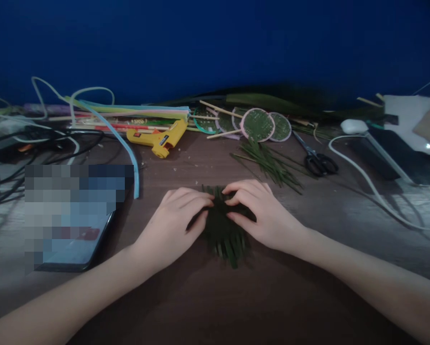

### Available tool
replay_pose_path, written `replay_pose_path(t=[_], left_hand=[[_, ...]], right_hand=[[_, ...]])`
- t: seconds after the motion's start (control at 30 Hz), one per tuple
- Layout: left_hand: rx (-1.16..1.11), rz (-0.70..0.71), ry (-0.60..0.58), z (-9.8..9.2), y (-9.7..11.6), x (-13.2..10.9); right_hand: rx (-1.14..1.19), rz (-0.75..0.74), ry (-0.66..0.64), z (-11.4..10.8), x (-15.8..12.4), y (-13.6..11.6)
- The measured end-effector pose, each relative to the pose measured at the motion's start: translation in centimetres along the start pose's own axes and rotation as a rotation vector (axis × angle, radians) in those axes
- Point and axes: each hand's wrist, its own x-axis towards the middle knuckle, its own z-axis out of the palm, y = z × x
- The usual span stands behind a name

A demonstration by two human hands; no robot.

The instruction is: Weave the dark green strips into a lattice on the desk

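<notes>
Single head-worn view, facing forward and down, close above the hands [181, 215]

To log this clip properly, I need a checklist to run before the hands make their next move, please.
1. Left hand and right hand both at the dark green strips between them: ok.
2. Strips firmly pinched: cannot tell; too dark at the fingertips.
3. Near strip ends even: not ok; they splay unevenly.
4. Scissors apart from both hands: ok, lying beyond the right one.
5. Yellow glue gun apart from both hands: ok.
6. Glue gun switched off: cannot tell.
</notes>
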Motion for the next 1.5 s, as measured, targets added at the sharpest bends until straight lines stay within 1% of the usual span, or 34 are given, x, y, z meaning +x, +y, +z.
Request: replay_pose_path(t=[0.2, 0.4, 0.47, 0.63, 1.5], left_hand=[[-0.014, 0.011, 0.012, -0.1, 0.11, -0.04], [-0.018, -0.027, 0.054, -0.13, 0.21, -0.1], [-0.009, -0.02, 0.062, -0.05, 0.18, -0.12], [-0.002, 0.015, 0.045, 0.08, 0.09, -0.06], [0.0, -0.007, -0.004, 0.28, -0.14, 0.06]], right_hand=[[0.011, -0.005, 0.0, 0.06, -0.15, 0.06], [0.02, -0.002, 0.011, -0.04, -0.3, 0.22], [0.016, -0.004, 0.01, -0.05, -0.27, 0.24], [0.011, -0.004, 0.006, 0.05, -0.14, 0.1], [0.015, 0.016, -0.003, -0.04, -0.02, -0.05]])
